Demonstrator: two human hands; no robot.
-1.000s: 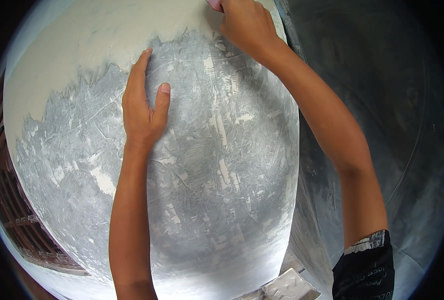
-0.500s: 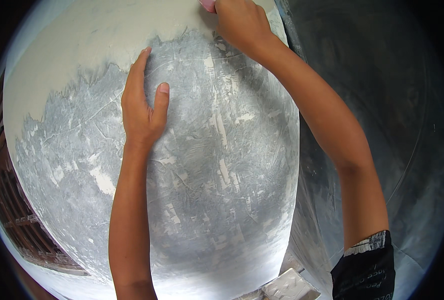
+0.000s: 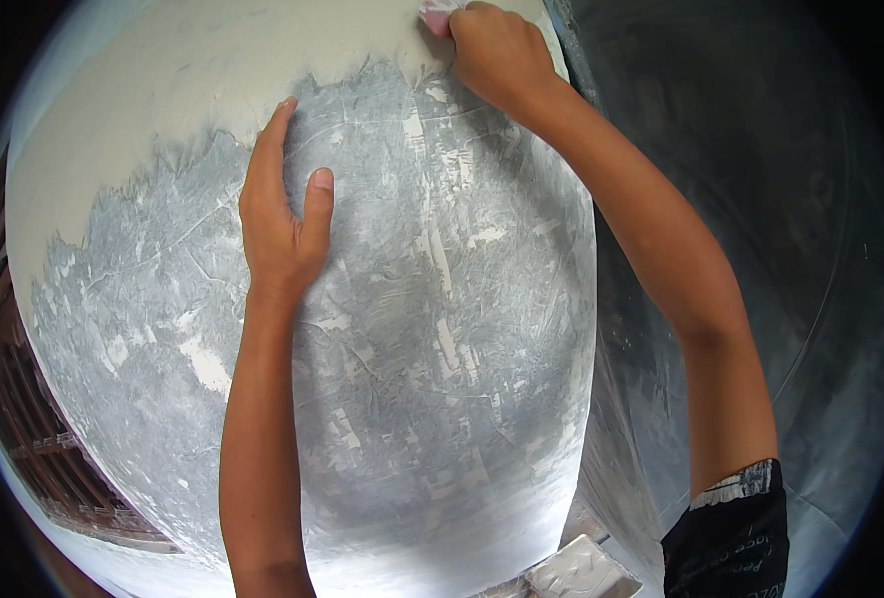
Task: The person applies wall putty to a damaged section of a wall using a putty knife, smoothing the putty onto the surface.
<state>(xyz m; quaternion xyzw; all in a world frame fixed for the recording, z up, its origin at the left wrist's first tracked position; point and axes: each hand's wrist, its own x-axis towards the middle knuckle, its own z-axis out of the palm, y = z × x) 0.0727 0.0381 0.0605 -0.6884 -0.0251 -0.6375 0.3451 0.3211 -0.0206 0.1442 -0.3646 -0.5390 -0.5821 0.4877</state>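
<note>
A broad panel, mottled grey with whitish streaks [image 3: 392,299], fills the middle of the scene; a smooth cream coating [image 3: 143,100] covers its far part, ending in a ragged edge. The right hand [image 3: 505,58], at the panel's far right, has its fingers clamped on a small pink-and-white object [image 3: 438,17], which is against the cream coating; its full shape is hidden. The left hand [image 3: 285,224] lies over the panel, left of the middle, fingers together, thumb apart, fingertips near the ragged edge. Pale printed lettering marks the black fabric sleeve [image 3: 726,538] at near right. Beside the panel's near right corner is a cream-smeared, roughly rectangular object [image 3: 584,571].
</note>
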